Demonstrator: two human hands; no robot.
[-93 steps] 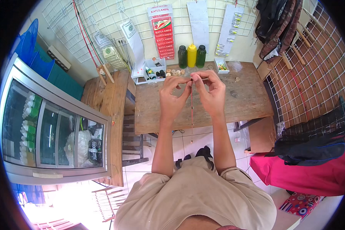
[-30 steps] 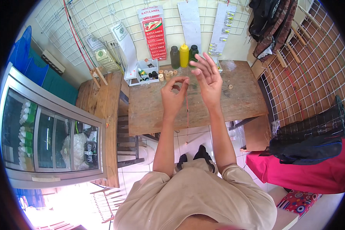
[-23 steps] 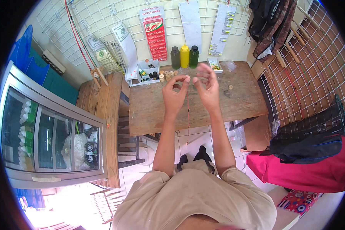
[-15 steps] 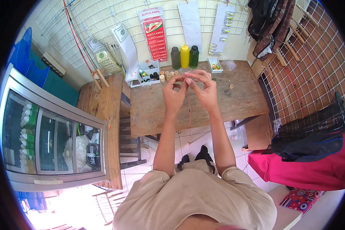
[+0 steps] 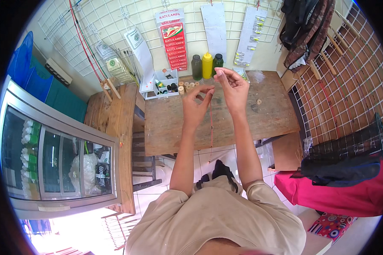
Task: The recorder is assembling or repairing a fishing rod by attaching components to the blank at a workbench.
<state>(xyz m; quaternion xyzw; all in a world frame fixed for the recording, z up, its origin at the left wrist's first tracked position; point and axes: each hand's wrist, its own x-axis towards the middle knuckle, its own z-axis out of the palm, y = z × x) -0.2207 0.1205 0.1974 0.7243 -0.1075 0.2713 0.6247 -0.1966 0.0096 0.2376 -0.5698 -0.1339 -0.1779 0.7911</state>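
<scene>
My left hand [image 5: 195, 108] is closed in a pinch over the wooden table, thumb and forefinger together. From that pinch hangs a thin reddish fishing line [image 5: 212, 132] with small dark bits along it. Its lower end dangles past the table's front edge, with a small pale piece at the tip. A little higher and to the right, my right hand [image 5: 235, 91] is raised, thumb and forefinger pressed together. What it pinches, if anything, is too fine to make out.
On the wooden table [image 5: 259, 121] are a white tray [image 5: 168, 91] of small bottles, several wooden spools [image 5: 181, 90], a yellow squeeze bottle [image 5: 207, 66] between two dark green bottles, and a small ring [image 5: 258, 102]. A glass cabinet [image 5: 59, 148] stands left; bags [image 5: 344, 170] hang right.
My hands were together at the fingertips; now they are apart. The right hand has moved up and to the right, the left slightly down. The line still hangs from the left.
</scene>
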